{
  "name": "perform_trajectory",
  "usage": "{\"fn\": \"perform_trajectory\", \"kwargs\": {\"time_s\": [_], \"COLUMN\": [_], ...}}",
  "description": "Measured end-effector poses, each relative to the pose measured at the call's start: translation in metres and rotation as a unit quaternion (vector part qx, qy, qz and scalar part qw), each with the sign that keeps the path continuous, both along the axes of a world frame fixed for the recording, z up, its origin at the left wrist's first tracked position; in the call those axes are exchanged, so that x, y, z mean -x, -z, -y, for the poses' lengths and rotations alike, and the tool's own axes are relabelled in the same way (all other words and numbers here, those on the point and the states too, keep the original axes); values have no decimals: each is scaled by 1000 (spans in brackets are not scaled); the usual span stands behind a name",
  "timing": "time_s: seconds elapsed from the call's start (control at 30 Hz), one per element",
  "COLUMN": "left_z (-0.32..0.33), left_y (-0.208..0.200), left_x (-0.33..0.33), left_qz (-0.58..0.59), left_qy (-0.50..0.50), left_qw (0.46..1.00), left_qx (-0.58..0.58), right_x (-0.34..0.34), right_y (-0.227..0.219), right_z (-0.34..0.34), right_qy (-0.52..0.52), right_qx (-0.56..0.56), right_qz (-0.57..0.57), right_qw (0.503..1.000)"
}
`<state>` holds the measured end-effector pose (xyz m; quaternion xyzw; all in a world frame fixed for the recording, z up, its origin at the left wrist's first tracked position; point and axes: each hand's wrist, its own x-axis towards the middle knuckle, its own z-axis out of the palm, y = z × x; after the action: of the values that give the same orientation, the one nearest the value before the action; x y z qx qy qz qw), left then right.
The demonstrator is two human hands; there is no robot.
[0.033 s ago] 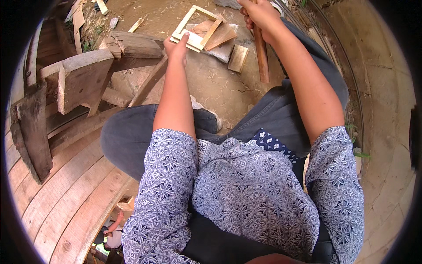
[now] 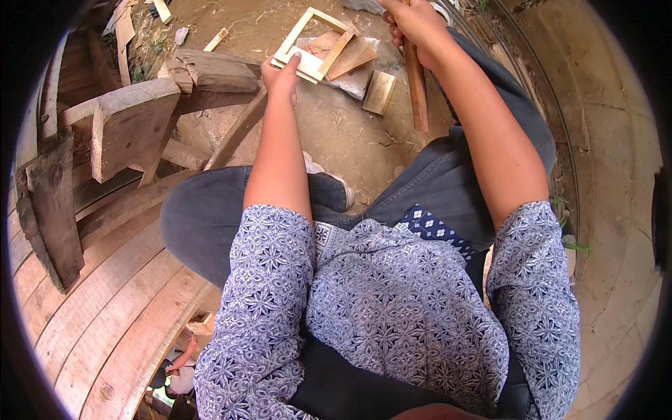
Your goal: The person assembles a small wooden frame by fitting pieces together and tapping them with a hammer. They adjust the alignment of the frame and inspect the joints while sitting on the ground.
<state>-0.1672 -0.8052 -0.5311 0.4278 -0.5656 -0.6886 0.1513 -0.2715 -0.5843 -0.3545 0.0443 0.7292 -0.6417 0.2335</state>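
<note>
At the top middle, my left hand (image 2: 281, 78) is closed on the near left corner of a small, pale wooden frame (image 2: 297, 29), the thumb lying on its upper face. The frame is tilted above some thin brown wood pieces (image 2: 353, 57) lying on a greyish slab (image 2: 355, 84). My right hand (image 2: 420, 28), at the upper right, is wrapped round a brown wooden handle (image 2: 416, 94) that hangs down toward my knee. The handle's upper end runs out of sight past the hand, so its tool cannot be made out. Beside the slab lies a small wooden block (image 2: 379, 92).
Rough timbers (image 2: 136, 126) stand at the left, next to a curved run of planks (image 2: 119, 315). A split log (image 2: 213, 70) lies beyond them. Another person (image 2: 182, 371) shows small at the lower left. A concrete surface (image 2: 609, 210) borders the right.
</note>
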Motion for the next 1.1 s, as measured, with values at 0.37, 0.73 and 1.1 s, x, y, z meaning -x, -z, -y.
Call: {"fn": "perform_trajectory", "kwargs": {"time_s": [0.37, 0.73, 1.1], "left_z": [14, 6, 5], "left_y": [-3, 15, 21], "left_x": [-4, -7, -12], "left_qz": [12, 103, 128], "left_qy": [-10, 6, -1], "left_qw": [999, 987, 986], "left_qx": [-39, 123, 108], "right_x": [-9, -44, -52], "right_y": [175, 211, 216], "right_z": [-50, -58, -41], "right_qy": [-129, -174, -143], "right_qx": [-352, -418, -419], "right_qz": [-183, -67, -27], "right_qw": [909, 889, 896]}}
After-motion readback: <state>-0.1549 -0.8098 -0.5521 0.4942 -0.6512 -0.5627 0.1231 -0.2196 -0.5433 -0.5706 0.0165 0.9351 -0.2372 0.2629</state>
